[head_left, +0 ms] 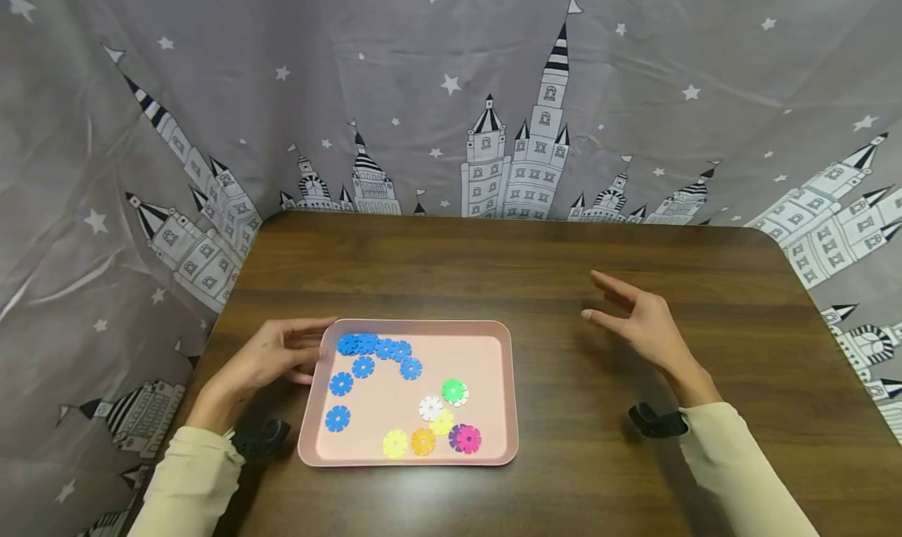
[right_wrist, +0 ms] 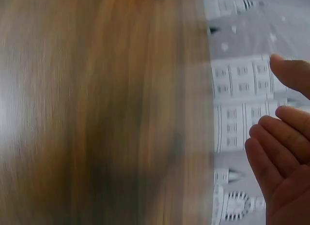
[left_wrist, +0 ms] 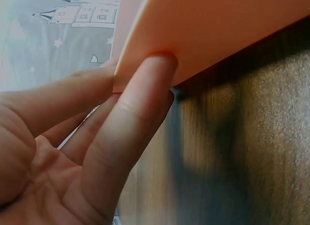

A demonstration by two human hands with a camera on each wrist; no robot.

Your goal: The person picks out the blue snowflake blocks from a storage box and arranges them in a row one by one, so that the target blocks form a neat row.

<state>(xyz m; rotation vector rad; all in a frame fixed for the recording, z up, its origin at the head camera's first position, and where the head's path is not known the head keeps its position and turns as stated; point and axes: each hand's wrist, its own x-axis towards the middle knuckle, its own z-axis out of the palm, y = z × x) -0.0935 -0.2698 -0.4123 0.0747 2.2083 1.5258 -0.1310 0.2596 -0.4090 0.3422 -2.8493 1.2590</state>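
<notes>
A pink tray [head_left: 486, 365] lies on the wooden table [head_left: 451, 271], near its front left. Several toothed plastic discs lie in it: a blue cluster [head_left: 373, 347] at the far left, plus a green disc [head_left: 454, 391], a white disc [head_left: 431, 407], a yellow disc [head_left: 395, 443], an orange disc [head_left: 423, 441] and a pink disc [head_left: 468, 439]. My left hand [head_left: 313, 353] rests against the tray's left rim with straight fingers; in the left wrist view one fingertip [left_wrist: 155, 72] touches the tray's edge [left_wrist: 218, 26]. My right hand [head_left: 599, 298] hovers open over bare wood right of the tray, holding nothing.
A grey curtain [head_left: 437, 91] printed with castles and stars hangs behind and beside the table. The table's rounded corners show at the back left and back right. Black wrist mounts [head_left: 658, 421] sit on both forearms.
</notes>
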